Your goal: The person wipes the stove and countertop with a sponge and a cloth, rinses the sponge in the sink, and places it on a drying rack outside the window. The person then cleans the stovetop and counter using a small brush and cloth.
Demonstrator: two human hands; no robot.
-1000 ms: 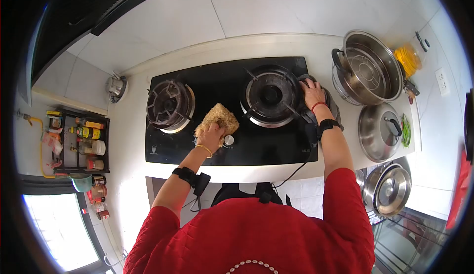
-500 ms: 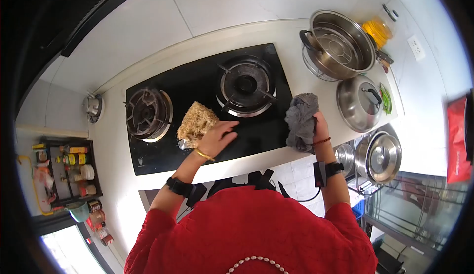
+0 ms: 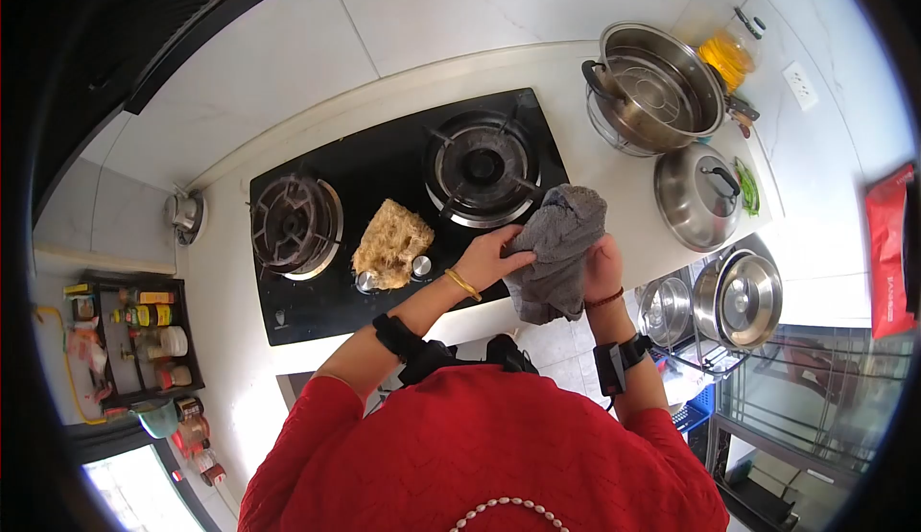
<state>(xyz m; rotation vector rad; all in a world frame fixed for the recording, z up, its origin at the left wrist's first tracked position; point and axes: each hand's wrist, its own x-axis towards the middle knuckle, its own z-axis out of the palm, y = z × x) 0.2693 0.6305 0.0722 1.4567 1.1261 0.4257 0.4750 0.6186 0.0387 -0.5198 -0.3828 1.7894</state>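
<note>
A crumpled grey cloth (image 3: 554,256) is held up between both hands, over the front right edge of the black gas stove (image 3: 460,283). My left hand (image 3: 491,260) pinches the cloth's left side between thumb and fingers. On the cloth's right side, my right hand (image 3: 602,271) is closed around it, its fingers partly hidden behind the fabric. The tan fibrous scrubber (image 3: 391,244) lies on the stove near the two knobs, touched by neither hand. Behind the cloth is the right burner (image 3: 482,169); the left burner (image 3: 296,225) sits farther left.
A large steel pot (image 3: 662,91), a domed lid (image 3: 697,196), green peppers (image 3: 746,187) and an oil bottle (image 3: 727,57) stand at the right. Stacked steel pans (image 3: 746,302) are below them. At the left is a black rack (image 3: 144,340) of seasonings.
My left hand let go of the scrubber and moved right to the cloth. My right hand lifted the cloth off the stove's right side and brought it toward the front. The view has shifted.
</note>
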